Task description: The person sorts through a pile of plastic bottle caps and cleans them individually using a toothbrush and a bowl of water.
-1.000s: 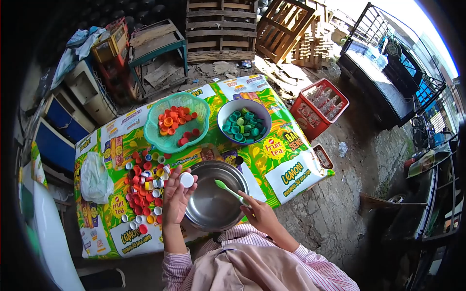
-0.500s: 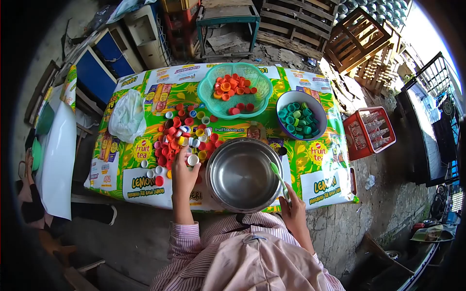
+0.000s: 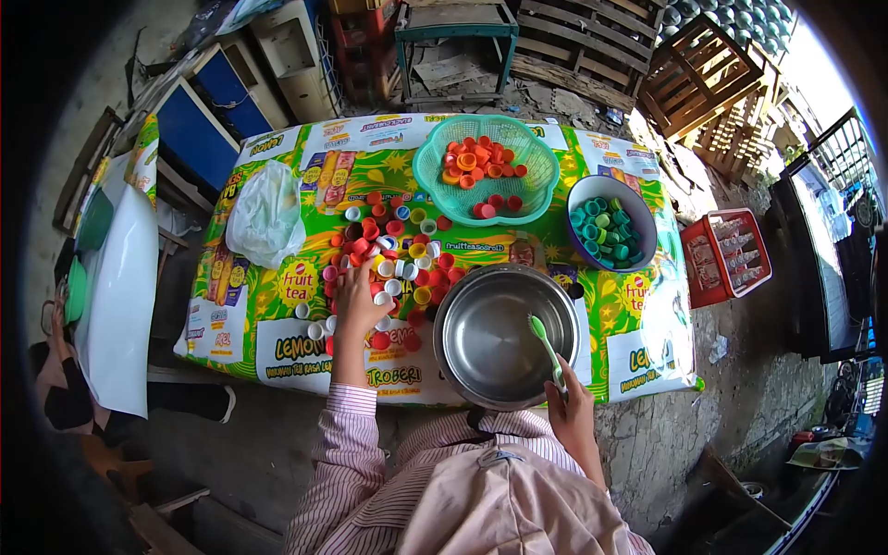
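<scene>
My left hand (image 3: 354,303) reaches into a loose pile of plastic bottle caps (image 3: 435,275), mostly red, with white and yellow ones among them. Its fingers are apart over the caps, and a white cap (image 3: 382,298) lies right by the thumb side. A green toothbrush (image 3: 548,347) is gripped in my right hand (image 3: 572,409), its bristle end over the right part of a steel pot (image 3: 504,319). Nothing lies inside the pot, which stands at the table's front edge right of the pile.
Behind the pile, a mint green basket (image 3: 430,190) holds red and orange caps. A bowl (image 3: 647,208) of green caps stands to its right. A white plastic bag (image 3: 265,222) lies at left on the patterned table cover (image 3: 208,347). A red crate (image 3: 726,254) of bottles is beyond the right edge.
The view has shifted, so the table appears farther right. My left hand has moved forward and left into the caps. The toothbrush has come farther in over the pot.
</scene>
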Action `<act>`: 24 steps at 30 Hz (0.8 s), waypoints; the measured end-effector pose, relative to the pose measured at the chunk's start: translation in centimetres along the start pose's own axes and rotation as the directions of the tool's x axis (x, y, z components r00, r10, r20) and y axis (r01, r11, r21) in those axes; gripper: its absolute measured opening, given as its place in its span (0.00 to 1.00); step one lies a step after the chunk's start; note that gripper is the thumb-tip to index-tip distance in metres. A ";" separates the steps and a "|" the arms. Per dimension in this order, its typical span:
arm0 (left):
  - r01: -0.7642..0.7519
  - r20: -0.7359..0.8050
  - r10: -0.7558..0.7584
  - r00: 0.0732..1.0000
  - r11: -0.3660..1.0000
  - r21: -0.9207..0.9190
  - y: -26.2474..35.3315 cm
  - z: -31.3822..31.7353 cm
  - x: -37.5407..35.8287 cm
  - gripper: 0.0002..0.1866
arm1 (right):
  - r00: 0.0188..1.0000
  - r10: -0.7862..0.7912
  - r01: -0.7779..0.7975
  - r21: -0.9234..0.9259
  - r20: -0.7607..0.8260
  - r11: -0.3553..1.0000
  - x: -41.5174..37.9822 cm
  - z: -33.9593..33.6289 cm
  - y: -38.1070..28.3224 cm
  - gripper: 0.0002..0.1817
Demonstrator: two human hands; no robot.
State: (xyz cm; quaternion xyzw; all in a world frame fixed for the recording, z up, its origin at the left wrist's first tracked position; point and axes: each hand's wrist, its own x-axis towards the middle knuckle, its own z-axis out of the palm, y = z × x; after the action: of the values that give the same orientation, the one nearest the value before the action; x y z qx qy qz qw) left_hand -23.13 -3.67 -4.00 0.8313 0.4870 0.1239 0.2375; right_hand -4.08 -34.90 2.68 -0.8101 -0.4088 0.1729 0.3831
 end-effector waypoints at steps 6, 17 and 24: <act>-0.123 -0.138 0.147 0.979 0.978 0.167 -1.9 -0.3 2.5 0.16 | 0.996 -0.032 0.033 0.012 -0.085 0.999 -0.2 0.8 0.0 0.24; -0.141 -0.271 0.172 0.947 0.981 0.131 -3.5 1.3 2.8 0.28 | 0.999 0.006 -0.007 -0.023 -0.034 1.000 0.2 1.2 -0.8 0.25; -0.152 -0.233 0.198 0.952 0.967 0.203 -0.6 -0.1 2.4 0.30 | 1.000 -0.011 0.011 -0.021 -0.009 1.000 0.6 1.1 -1.3 0.26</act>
State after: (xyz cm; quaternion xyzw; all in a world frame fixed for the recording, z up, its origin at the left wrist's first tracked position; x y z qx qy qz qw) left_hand -22.45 -1.32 -4.27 0.8671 0.4466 0.2036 0.0846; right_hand -5.10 -33.41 3.00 -0.8126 -0.4132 0.1630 0.3774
